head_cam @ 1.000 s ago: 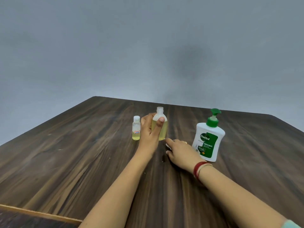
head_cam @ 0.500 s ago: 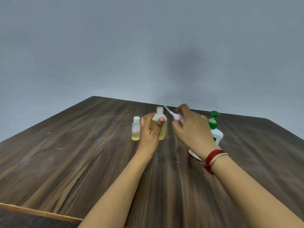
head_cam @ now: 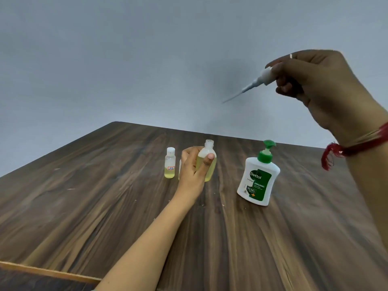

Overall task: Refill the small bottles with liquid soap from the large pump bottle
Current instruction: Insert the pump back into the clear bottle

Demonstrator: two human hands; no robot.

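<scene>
bottles stand on a dark wood-grain bench (head_cam: 84, 206), and the white pump bottle (head_cam: 257, 179) stands upright among them, its green pump on top and its green label facing the camera. left of the pump bottle and apart from it, the left hand (head_cam: 192, 166) is wrapped round the open bottle (head_cam: 211, 170), thumb across the front and fingers curled behind. that bottle stands upright on the bench with its neck bare and yellowish liquid inside. farther left of the pump bottle, just past the left hand, the capped bottle (head_cam: 169, 163) stands upright with a white cap, a small label and a little yellow liquid at the bottom. a pale edge shows between it and the left hand; what it belongs to cannot be told. high above the pump bottle and a little to its right, the right hand (head_cam: 315, 80) is raised against the grey wall (head_cam: 105, 59), fingers curled round a white cap with tube (head_cam: 255, 81). the thin tube points down and left, its tip blurred, in the air well above the open bottle. a ring (head_cam: 291, 56) sits on one finger, and a red thread (head_cam: 354, 149) circles the right wrist.
</scene>
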